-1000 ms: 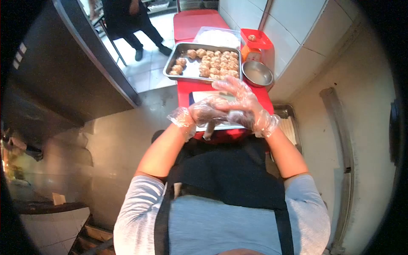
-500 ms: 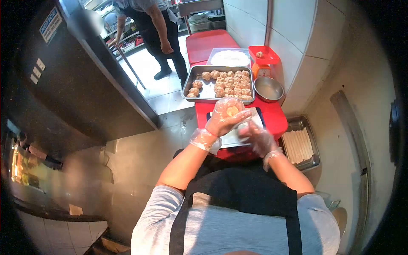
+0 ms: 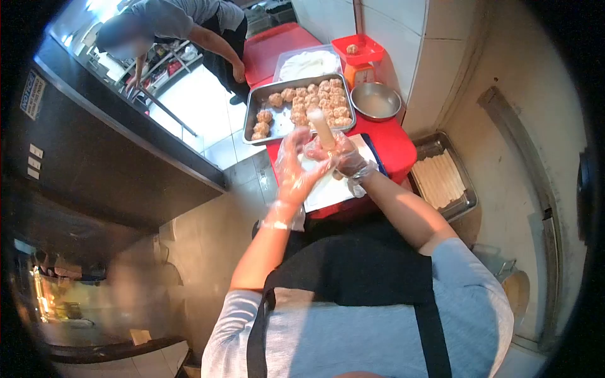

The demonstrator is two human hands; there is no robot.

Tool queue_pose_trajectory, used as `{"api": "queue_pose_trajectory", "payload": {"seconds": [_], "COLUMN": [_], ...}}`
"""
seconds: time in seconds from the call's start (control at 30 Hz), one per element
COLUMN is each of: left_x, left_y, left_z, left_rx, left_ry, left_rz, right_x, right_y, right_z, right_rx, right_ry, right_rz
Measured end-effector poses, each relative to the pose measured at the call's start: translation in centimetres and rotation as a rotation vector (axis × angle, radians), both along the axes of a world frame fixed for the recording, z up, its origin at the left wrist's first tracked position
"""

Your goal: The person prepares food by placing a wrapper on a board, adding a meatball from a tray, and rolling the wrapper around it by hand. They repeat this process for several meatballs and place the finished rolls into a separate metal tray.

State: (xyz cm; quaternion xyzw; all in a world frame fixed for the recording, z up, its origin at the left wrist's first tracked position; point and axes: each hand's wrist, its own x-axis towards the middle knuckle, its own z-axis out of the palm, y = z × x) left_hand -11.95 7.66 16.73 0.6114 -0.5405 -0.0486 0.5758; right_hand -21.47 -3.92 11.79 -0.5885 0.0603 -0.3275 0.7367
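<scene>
Our right hand (image 3: 346, 155) grips 1 stick (image 3: 321, 129), slightly tilted over the board (image 3: 324, 196) near the tray (image 3: 281, 120); our open left hand (image 3: 295, 171) curves beside it. Loose gloves (image 3: 280, 216) could let it slip, denting the balls (image 3: 303, 107). It looks pale, smooth and blunt-topped.
</scene>
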Motion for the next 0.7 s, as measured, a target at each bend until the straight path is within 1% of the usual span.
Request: {"api": "queue_pose_trajectory", "payload": {"seconds": [0.03,0.07,0.13,0.17,0.23,0.27,0.3,0.37,0.4,0.47,0.5,0.57,0.6,0.67,0.7], "left_x": [0.2,0.6,1.1,0.8,0.5,0.9,1.2,1.1,0.4,1.0,1.2,1.3,1.3,1.1,1.1], "left_y": [-1.3,-2.5,-4.2,-4.7,-5.7,-6.2,-6.5,-6.6,-6.3,-6.6,-6.6,-7.0,-7.0,-6.2,-6.0], "left_z": [-0.8,-1.7,-4.2,-5.0,-6.8,-8.1,-9.5,-10.2,-8.6,-8.9,-9.2,-11.2,-11.8,-9.7,-9.2], "left_rx": [0.062,0.123,0.238,0.285,0.383,0.234,0.247,0.264,0.371,0.406,0.425,0.17,0.042,0.083,0.123], "left_ry": [0.023,0.01,-0.01,-0.012,-0.023,0.058,0.082,0.131,0.085,0.164,0.203,-0.194,-0.389,-0.588,-0.579], "left_rz": [0.039,-0.018,-0.133,-0.106,-0.056,-0.129,-0.126,-0.12,-0.116,-0.268,-0.343,-0.233,-0.172,-0.17,-0.173], "right_x": [0.9,1.8,1.5,0.7,-0.3,-1.7,-3.0,-4.7,-5.1,-4.8,-4.5,-3.7,-3.6,-3.0,-2.5], "right_y": [-0.8,-1.7,-1.3,-0.3,-0.5,-1.9,-3.1,-6.2,-6.2,-5.7,-5.3,-3.6,-3.0,-3.3,-3.4], "right_z": [-3.4,-6.9,-8.4,-6.6,-5.8,-6.4,-7.0,-6.4,-2.8,2.0,4.7,9.0,9.8,9.2,8.7], "right_rx": [0.123,0.247,0.438,0.595,0.384,0.019,-0.345,-0.095,-0.124,-0.713,-1.07,-1.213,-1.283,-1.426,-1.502], "right_ry": [-0.146,-0.285,-0.175,-0.139,0.025,0.153,0.281,0.267,0.181,0.183,0.098,0.128,0.141,0.166,0.176], "right_rz": [0.087,0.183,0.119,0.17,0.149,0.076,0.002,0.086,0.08,-0.104,-0.151,-0.062,-0.014,-0.024,-0.029]}}
